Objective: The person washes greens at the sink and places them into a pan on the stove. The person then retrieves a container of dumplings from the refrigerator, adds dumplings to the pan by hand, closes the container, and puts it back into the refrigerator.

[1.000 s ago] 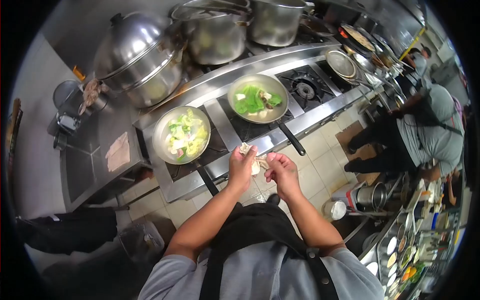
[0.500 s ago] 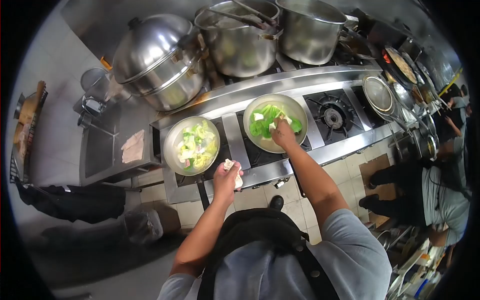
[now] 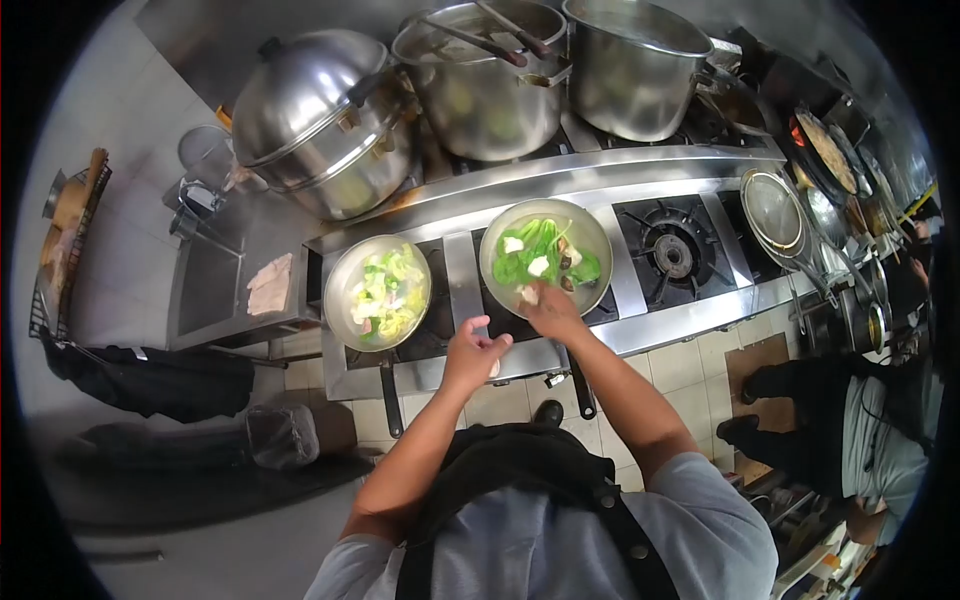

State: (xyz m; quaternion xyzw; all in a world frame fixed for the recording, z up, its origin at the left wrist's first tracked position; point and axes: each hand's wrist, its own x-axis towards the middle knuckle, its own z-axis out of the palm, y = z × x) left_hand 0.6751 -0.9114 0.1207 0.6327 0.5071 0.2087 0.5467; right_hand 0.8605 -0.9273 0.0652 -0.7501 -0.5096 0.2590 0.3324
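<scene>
Over the near rim of the right frying pan (image 3: 596,225), my right hand (image 3: 553,316) pinches a small white piece (image 3: 529,295). That pan holds green leaves (image 3: 540,240), several white lumps (image 3: 538,266) and some brown bits. My left hand (image 3: 472,360) is cupped between the two pans, thumb apart from the fingertips. A pale edge of a soft white chunk (image 3: 494,368) shows below its thumb; the rest is hidden. To the left, a second frying pan (image 3: 345,265) contains chopped pale-green leaves (image 3: 388,290).
Behind the burners stand a domed steamer pot (image 3: 310,110) and two stockpots (image 3: 485,95) (image 3: 640,85), tongs lying across one. A burner grate (image 3: 672,255) and strainers (image 3: 772,212) are on the right. A cloth (image 3: 270,284) lies at the left counter. Another person (image 3: 875,410) stands at right.
My right hand has drawn back from the leaves to the near rim of the pan. My left hand has shifted slightly right, and less of the white chunk shows. More white lumps lie uncovered.
</scene>
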